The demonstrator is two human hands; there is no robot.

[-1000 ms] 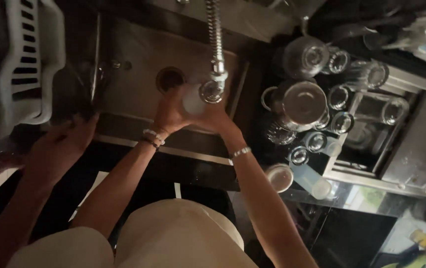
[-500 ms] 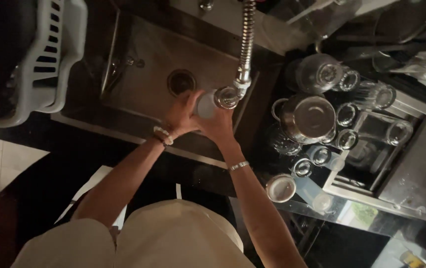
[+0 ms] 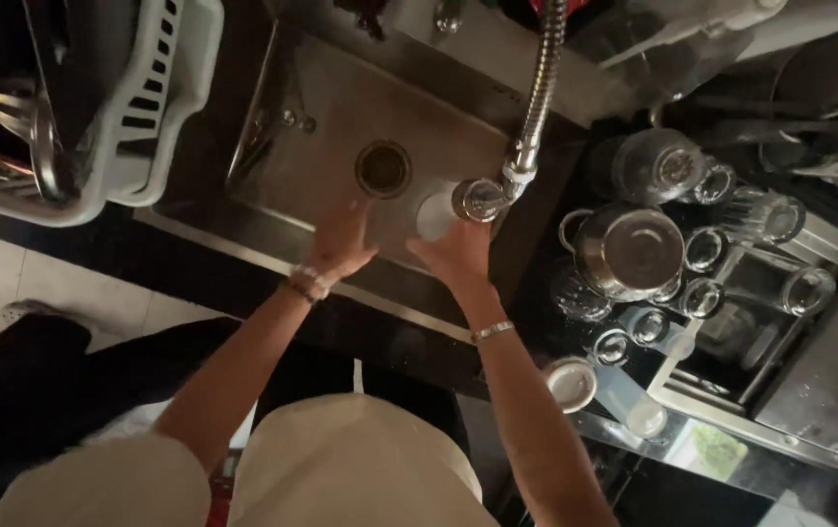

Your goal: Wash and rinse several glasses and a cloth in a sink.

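Head view: a pale cup is held under a sink tap by two hands.

A small pale cup (image 3: 434,215) is grasped by the right hand (image 3: 458,256), mouth turned toward the spray head of the tap (image 3: 482,198), seemingly so water can reach it. The left hand (image 3: 341,239) is spread over the steel sink (image 3: 331,107), fingers released, touching nothing that can be seen. The drain (image 3: 383,168) lies just beyond. A white rack (image 3: 160,107) stands left; upturned glasses (image 3: 702,249) and a steel pot (image 3: 629,252) are crowded on the dark surface right.
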